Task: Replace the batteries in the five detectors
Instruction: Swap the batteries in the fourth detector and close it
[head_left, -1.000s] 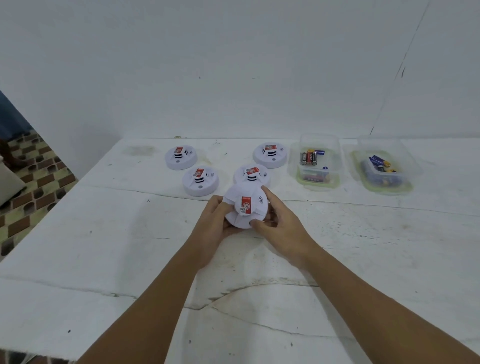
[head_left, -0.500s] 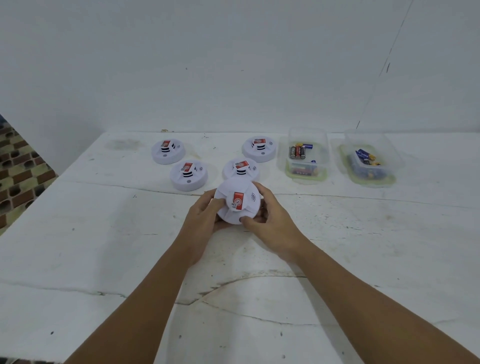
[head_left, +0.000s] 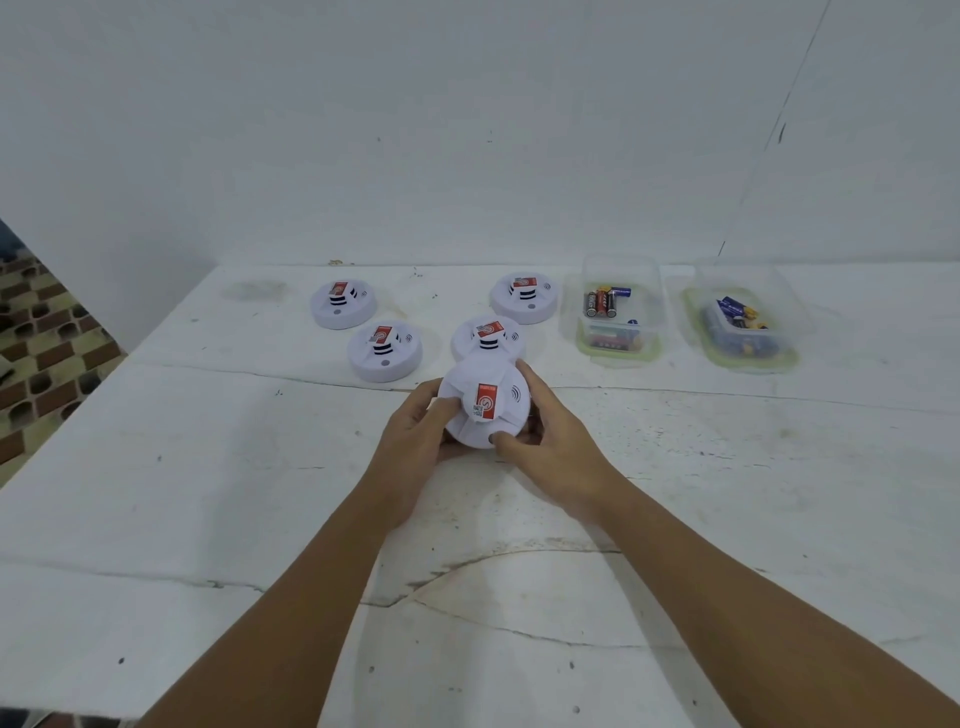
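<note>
A white counter (head_left: 208, 493), scuffed and cracked, fills most of the view. Behind it rises a plain white wall (head_left: 415, 130), with a thin dark line slanting down its right part. Left of the counter lies a floor (head_left: 41, 338) of brown and pale patterned tiles. The light is even and soft.

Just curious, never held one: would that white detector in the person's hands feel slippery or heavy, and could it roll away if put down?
The detector looks like hard, smooth plastic, so probably stiff and a bit slick; both the left hand and right hand hold it. Likely light for its size. The others sit flat on the table, so rolling seems unlikely.
</note>
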